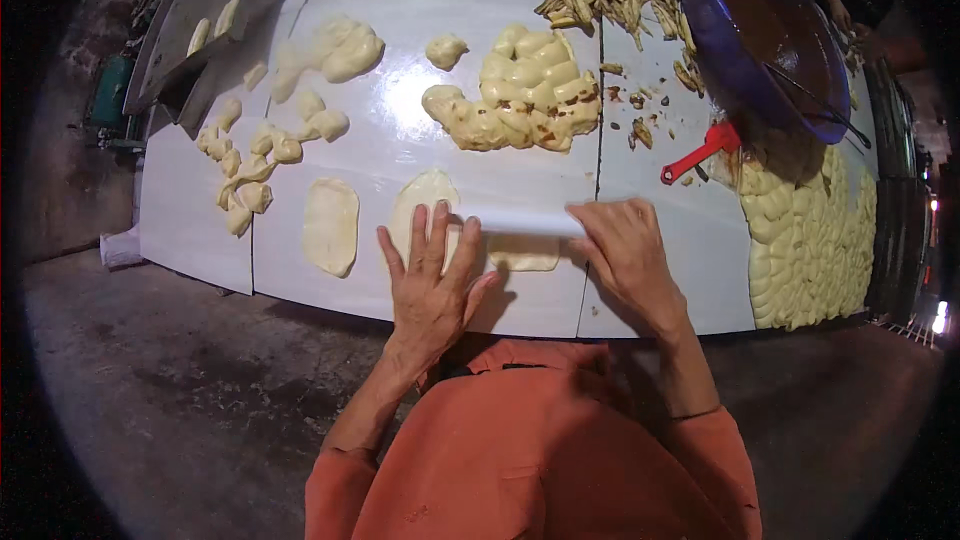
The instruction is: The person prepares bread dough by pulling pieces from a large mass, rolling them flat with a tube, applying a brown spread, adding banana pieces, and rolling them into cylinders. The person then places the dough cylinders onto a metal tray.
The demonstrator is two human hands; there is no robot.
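plainly, dough [331, 227] dots a white, seamed table [665, 285] above dark floor [180, 370].

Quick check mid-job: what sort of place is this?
Probably a small bakery or pastry workshop. A flattened oval of dough lies on a broad white worktable, a white rolling pin is in use, and a large dimpled dough slab covers the table's right end.

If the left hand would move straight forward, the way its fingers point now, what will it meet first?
Past the thin oval pale dough sheet at its fingertips, the left hand would probably first meet the lumpy yellow dough pile with brown spots, if it stays low; its height is unclear.
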